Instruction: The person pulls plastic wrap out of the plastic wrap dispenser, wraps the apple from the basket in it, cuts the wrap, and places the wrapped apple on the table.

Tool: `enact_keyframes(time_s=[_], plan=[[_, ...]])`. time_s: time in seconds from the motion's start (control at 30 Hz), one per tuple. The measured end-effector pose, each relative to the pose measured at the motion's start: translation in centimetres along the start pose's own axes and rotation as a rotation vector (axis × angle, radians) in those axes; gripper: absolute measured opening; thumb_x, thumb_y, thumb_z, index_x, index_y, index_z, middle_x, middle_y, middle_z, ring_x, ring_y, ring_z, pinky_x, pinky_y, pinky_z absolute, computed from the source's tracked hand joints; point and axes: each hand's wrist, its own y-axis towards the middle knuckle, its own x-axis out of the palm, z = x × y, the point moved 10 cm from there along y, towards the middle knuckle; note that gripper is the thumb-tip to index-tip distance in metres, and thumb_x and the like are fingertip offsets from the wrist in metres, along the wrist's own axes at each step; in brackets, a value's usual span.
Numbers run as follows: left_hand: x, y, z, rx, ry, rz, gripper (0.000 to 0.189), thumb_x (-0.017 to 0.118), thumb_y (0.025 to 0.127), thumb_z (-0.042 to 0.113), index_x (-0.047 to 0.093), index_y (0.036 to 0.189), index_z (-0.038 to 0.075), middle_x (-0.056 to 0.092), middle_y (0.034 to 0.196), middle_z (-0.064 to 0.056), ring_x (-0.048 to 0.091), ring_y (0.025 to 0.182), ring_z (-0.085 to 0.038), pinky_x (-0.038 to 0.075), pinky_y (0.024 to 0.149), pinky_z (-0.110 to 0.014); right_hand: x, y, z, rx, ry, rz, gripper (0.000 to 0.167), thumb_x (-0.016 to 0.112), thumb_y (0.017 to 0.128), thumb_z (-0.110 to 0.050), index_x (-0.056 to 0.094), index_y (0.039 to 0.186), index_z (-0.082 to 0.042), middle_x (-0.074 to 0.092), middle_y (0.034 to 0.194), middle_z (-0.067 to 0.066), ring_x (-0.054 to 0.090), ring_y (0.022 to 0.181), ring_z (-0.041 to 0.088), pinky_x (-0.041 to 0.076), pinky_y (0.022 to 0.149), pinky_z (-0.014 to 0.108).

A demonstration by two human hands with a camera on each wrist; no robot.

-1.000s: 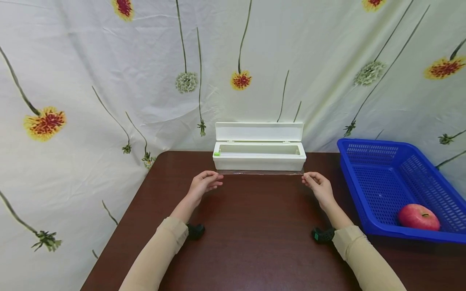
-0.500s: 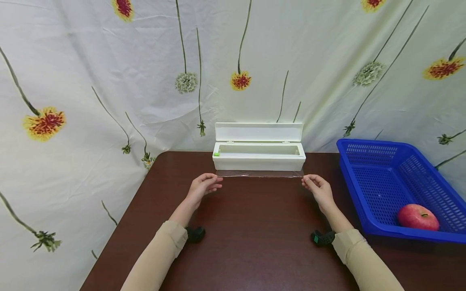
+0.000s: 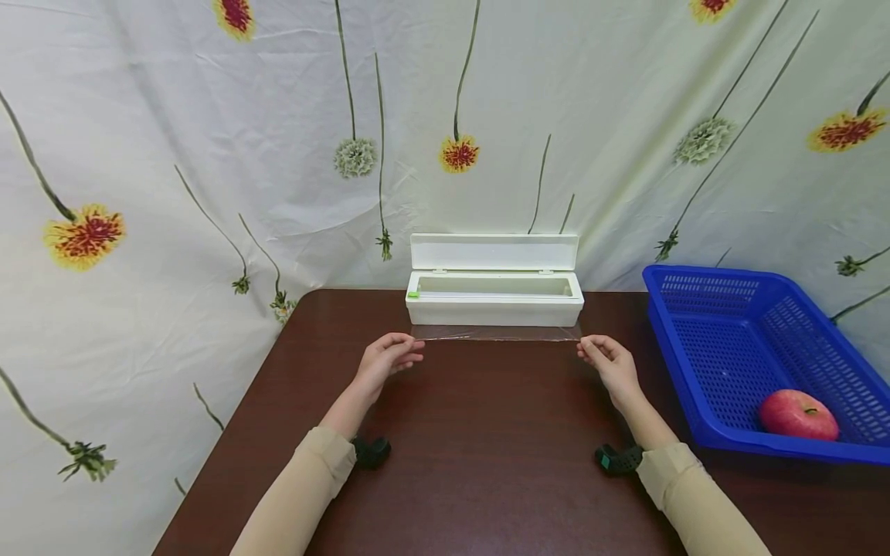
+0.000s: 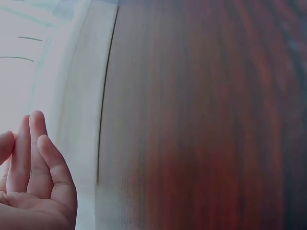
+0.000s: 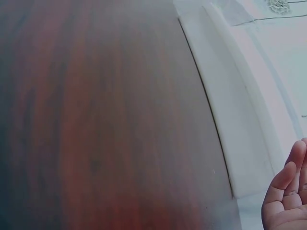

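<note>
A strip of clear plastic wrap [image 3: 495, 333] stretches out from the front of a long white dispenser box [image 3: 495, 312], whose lid [image 3: 495, 252] stands raised at the back. My left hand [image 3: 384, 360] pinches the wrap's left corner between thumb and forefinger, its other fingers [image 4: 56, 167] loosely extended. At the opposite corner my right hand [image 3: 609, 364] pinches the wrap the same way. Both hands are just in front of the box, one near each end. The wrist views show the box front and part of each hand; the pinched corners are outside or hidden there.
To the right stands a blue plastic basket [image 3: 667, 324] with a red apple [image 3: 799, 415] in it. The brown table [image 3: 487, 448] ends at the back and left against a white flower-printed cloth [image 3: 278, 116]. A small green tab [image 3: 414, 294] sits on the box's left end.
Both hands have drawn slightly back toward the body, slowing in the last half second. More of the clear wrap now shows between them and the box, which has stayed in place.
</note>
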Motion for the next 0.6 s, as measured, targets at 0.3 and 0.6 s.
enact_keyframes(time_s=[0.3, 0.6], plan=[[-0.05, -0.41, 0.18, 0.016, 0.014, -0.01, 0.024, 0.06, 0.093, 0.02, 0.057, 0.107, 0.0, 0.067, 0.109, -0.013, 0.068, 0.086, -0.017, 0.052, 0.079, -0.029, -0.09, -0.51, -0.36, -0.019, -0.011, -0.001, 0.033, 0.059, 0.093, -0.015, 0.054, 0.106, 0.016, 0.068, 0.085, 0.0, 0.063, 0.076, 0.004, 0.051, 0.074, 0.018], [-0.2, -0.67, 0.1, 0.03, 0.015, 0.001, 0.022, 0.062, 0.092, 0.021, 0.058, 0.103, 0.002, 0.066, 0.11, -0.017, 0.068, 0.085, -0.017, 0.052, 0.076, -0.027, -0.14, -0.72, -0.37, -0.025, -0.036, -0.009, 0.036, 0.06, 0.093, -0.017, 0.055, 0.107, 0.016, 0.068, 0.086, 0.002, 0.062, 0.076, 0.003, 0.05, 0.075, 0.017]])
